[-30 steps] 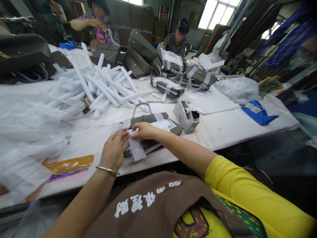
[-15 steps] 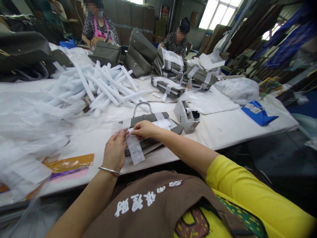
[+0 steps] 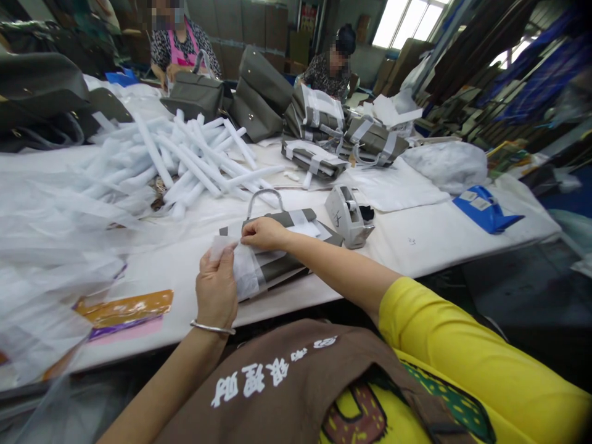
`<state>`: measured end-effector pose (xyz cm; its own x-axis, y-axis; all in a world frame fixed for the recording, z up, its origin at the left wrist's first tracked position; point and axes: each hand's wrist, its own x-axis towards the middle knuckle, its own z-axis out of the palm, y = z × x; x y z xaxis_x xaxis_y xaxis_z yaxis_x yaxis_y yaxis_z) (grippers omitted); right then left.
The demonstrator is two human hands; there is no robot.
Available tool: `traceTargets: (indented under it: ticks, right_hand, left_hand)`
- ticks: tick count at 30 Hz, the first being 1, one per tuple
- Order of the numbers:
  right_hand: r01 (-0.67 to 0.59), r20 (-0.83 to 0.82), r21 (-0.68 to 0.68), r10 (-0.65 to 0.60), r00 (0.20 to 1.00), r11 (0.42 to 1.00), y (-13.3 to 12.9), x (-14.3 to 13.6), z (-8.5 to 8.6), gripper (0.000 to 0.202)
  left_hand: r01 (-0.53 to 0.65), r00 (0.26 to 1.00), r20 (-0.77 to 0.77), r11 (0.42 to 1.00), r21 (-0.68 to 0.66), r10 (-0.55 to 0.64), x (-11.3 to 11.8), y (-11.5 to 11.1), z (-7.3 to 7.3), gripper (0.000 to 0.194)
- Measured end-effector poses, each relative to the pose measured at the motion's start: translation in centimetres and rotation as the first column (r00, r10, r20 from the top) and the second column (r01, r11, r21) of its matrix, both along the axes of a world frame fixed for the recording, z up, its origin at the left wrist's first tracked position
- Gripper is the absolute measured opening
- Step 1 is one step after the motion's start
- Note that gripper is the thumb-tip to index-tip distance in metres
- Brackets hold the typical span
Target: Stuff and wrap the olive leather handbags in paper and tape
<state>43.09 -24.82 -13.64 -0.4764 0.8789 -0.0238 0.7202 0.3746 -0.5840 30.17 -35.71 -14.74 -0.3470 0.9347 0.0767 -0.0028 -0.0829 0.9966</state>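
Note:
A grey-green handbag (image 3: pixel 280 267) lies on the table before me, its wrapped handle (image 3: pixel 267 192) arching away from me. White paper strips cross its far right part. My left hand (image 3: pixel 217 280), with a bangle at the wrist, is closed on a thin translucent white sheet (image 3: pixel 246 271) at the bag's left end. My right hand (image 3: pixel 261 234) pinches the same sheet at its upper edge, close to the left fingertips. The sheet hangs down over the bag's left side. A tape dispenser (image 3: pixel 350 217) stands just right of the bag.
White foam tubes (image 3: pixel 185 157) are heaped beyond the bag. Clear plastic sheets (image 3: pixel 60 246) spread at the left, near an orange packet (image 3: pixel 127 308). Wrapped bags (image 3: pixel 314 159) pile at the back, and a blue tape dispenser (image 3: pixel 485 211) sits at the right. Two people work across the table.
The thin sheet has shifted from a narrow hanging strip to lying wider over the bag's left side. My left hand has turned, thumb up, and now grips the sheet more closely.

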Motion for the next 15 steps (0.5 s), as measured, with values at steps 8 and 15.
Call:
traceTargets:
  ticks: [8,15]
  right_hand:
    - [0.068,-0.081,0.027,-0.066,0.995,0.997,0.3,-0.2,-2.4,0.018]
    - [0.156,-0.114,0.031,-0.151,0.982,0.987,1.0,0.1,-3.1,0.016]
  left_hand:
    - [0.262,0.82,-0.563,0.943,0.205,-0.105,-0.7,-0.7,-0.6,0.024]
    - [0.444,0.701,-0.676,0.88,0.165,-0.227,-1.6,-0.4,-1.2,0.022]
